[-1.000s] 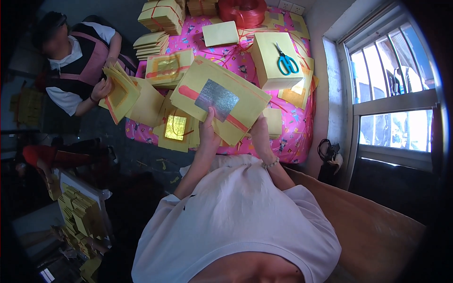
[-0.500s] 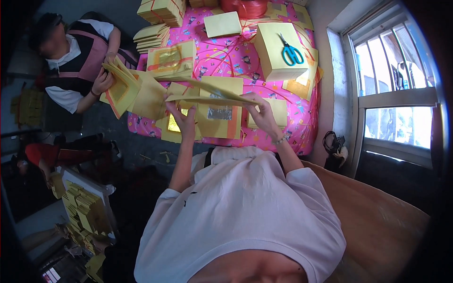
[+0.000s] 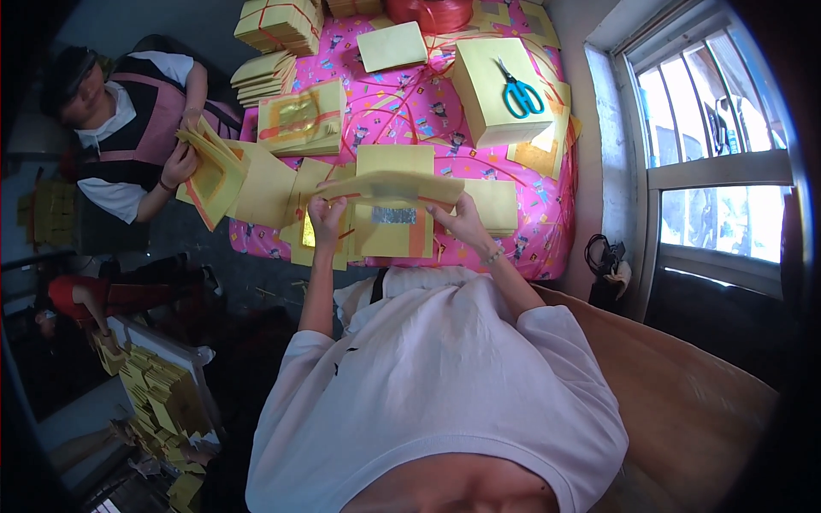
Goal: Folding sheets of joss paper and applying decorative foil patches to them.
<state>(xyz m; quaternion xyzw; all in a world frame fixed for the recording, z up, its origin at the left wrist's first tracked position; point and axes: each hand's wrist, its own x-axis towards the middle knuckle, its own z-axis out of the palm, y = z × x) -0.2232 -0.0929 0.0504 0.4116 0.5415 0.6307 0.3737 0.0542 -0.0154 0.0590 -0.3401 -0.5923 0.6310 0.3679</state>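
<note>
My left hand (image 3: 327,221) and my right hand (image 3: 462,222) grip opposite ends of a small sheaf of yellow paper (image 3: 363,185), which bows slightly between them above the table. Beneath it, a yellow sheet with a silver foil patch and an orange-red stripe (image 3: 389,242) lies partly covered. By my left hand are more yellow sheets, one with a gold foil patch (image 3: 309,231). Close to my right hand rests a plain yellow paper stack (image 3: 494,205). The number of sheets I hold cannot be made out.
Teal-handled scissors (image 3: 511,83) lie on a tall yellow paper block (image 3: 487,111). Red ribbon strands cross the pink patterned tablecloth (image 3: 376,98), with a red ribbon roll (image 3: 432,15) behind. At left, a co-worker (image 3: 141,120) holds fanned yellow sheets (image 3: 209,175). Bundles (image 3: 278,30) stand far left.
The sheaf has turned from edge-on to showing more of its face, and it bows now. My right hand has shifted slightly left and lower around its end.
</note>
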